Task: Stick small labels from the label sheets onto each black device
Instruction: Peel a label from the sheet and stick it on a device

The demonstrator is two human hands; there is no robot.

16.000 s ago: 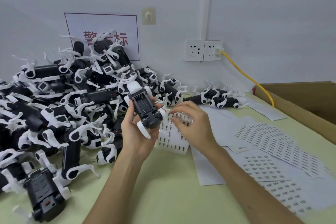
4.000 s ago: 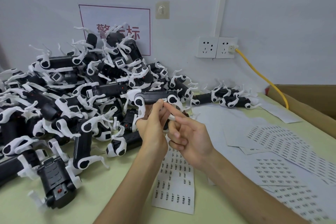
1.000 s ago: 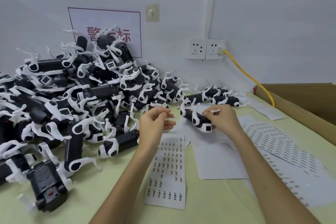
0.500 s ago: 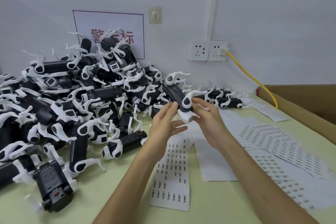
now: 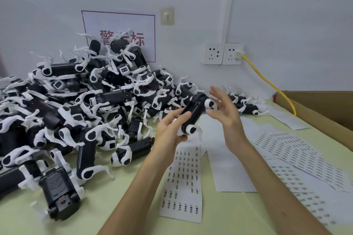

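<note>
Since half a second ago the device [image 5: 193, 112] has passed from the right hand [image 5: 227, 114] to the left hand [image 5: 168, 131], and the right fingers have let go. Left hand: thumb and curled fingers grip the lower half of the device, which is held tilted above the table [image 5: 114, 208], upper end toward the wall. Right hand: open, fingers [image 5: 216, 94] straight and spread, palm facing the device's upper white joint; whether they touch cannot be told. Label sheet [image 5: 183, 183]: flat on the table, directly below the hands. Further sheets [image 5: 286, 145]: spread to the right, beside a cardboard box [image 5: 324, 112]. Pile [image 5: 76, 101] of like devices: heaped at left against the wall. Yellow cable [image 5: 267, 84]: runs from the wall socket [image 5: 232, 54] down behind the box.
</note>
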